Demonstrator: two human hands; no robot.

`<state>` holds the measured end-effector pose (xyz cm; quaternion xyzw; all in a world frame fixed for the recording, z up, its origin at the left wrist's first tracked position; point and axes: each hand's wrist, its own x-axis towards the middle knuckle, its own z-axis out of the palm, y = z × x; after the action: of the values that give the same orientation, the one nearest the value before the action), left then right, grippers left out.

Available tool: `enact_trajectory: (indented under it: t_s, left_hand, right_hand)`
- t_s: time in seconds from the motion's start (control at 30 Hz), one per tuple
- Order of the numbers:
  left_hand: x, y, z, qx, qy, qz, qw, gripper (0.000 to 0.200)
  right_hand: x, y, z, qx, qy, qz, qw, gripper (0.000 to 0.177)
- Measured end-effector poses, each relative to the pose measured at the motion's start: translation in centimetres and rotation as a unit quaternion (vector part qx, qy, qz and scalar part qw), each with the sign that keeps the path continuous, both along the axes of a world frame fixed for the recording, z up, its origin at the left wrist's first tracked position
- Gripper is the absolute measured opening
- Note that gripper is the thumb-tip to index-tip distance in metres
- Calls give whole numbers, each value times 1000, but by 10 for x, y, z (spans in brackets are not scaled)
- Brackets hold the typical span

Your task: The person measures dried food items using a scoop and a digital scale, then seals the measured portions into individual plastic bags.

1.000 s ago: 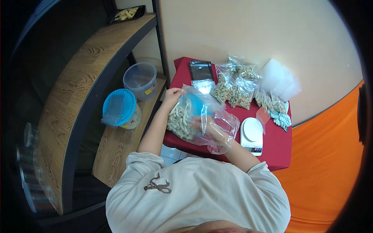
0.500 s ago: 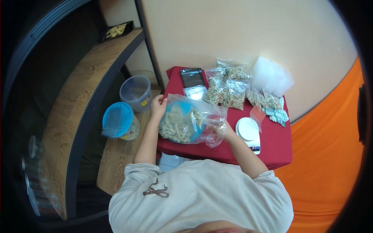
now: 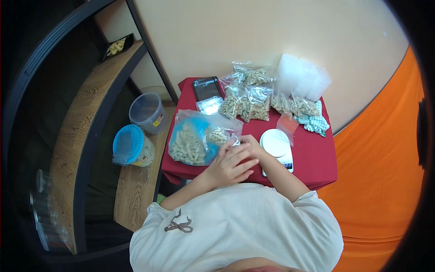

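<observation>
A large clear plastic bag (image 3: 188, 147) of pale, stick-like snack pieces lies at the table's left front, with a blue round surface showing through it. A smaller clump of pieces (image 3: 217, 135) shows at its right side. My right hand (image 3: 250, 144) is curled at the bag's right end, seemingly gripping the plastic; its fingertips are partly hidden. My left hand (image 3: 230, 164) overlaps it from the front, fingers stretched and apart, thumb side near the bag's edge. Right of my hands stands a white kitchen scale (image 3: 275, 143), with a reddish clear packet (image 3: 287, 126) beside it.
Filled clear bags (image 3: 247, 102), a stack of translucent white packaging (image 3: 302, 78), a checked cloth (image 3: 316, 124) and a dark tablet-like object (image 3: 207, 88) occupy the red table (image 3: 312, 158). Left are a clear tub (image 3: 147, 113), a blue-lidded tub (image 3: 128, 144) and a wooden shelf (image 3: 90, 104).
My left hand has left the bag's far left edge and come across to my right hand. My right hand has moved slightly left. The bag lies further left in view, which has shifted.
</observation>
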<state>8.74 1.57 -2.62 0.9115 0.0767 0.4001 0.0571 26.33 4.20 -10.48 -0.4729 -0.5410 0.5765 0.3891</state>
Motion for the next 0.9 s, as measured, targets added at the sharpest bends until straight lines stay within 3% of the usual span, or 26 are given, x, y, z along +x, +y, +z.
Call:
enact_trajectory:
  t_s: [0.07, 0.1, 0.17, 0.2, 0.43, 0.5, 0.57, 0.63, 0.7, 0.77, 0.87, 0.9]
  left_hand:
    - [12, -5, 9, -85, -32, -125, 988, 36]
    - [18, -8, 9, -88, -32, -127, 988, 36]
    - [27, -17, 7, -228, 21, -211, 950, 33]
    - [35, -20, 10, -225, 16, -222, 949, 30]
    - [71, -27, 2, -290, 21, -207, 934, 30]
    - [78, -26, 6, -286, 21, -182, 941, 26]
    - [85, -21, 3, -326, -6, -97, 940, 26]
    - [98, -11, 5, -315, -6, -28, 948, 25]
    - [115, 2, 4, -235, 28, 36, 971, 27]
    - [133, 13, 9, -206, 95, 56, 972, 32]
    - [168, 28, 3, -14, 320, 157, 934, 44]
    - [179, 33, -2, -14, 319, 152, 935, 44]
  right_hand:
    - [11, -13, 7, 1, 13, -28, 1000, 29]
    - [18, -21, 10, -3, 27, -54, 998, 31]
    - [39, -33, 20, -29, -8, -45, 999, 33]
    - [48, -40, 23, -31, -31, -44, 998, 33]
    - [101, -73, 37, -45, -82, -48, 994, 33]
    - [123, -84, 29, -94, -95, -79, 988, 33]
    - [147, -98, 25, -24, -58, -80, 995, 33]
    - [172, -115, 30, 10, -21, -125, 992, 33]
    - [197, -135, 42, 7, -26, -148, 989, 33]
    - [221, -155, 47, 0, -31, -172, 985, 33]
    - [255, -181, 47, -4, -50, -237, 970, 31]
    - [262, -189, 50, -5, -50, -242, 969, 31]
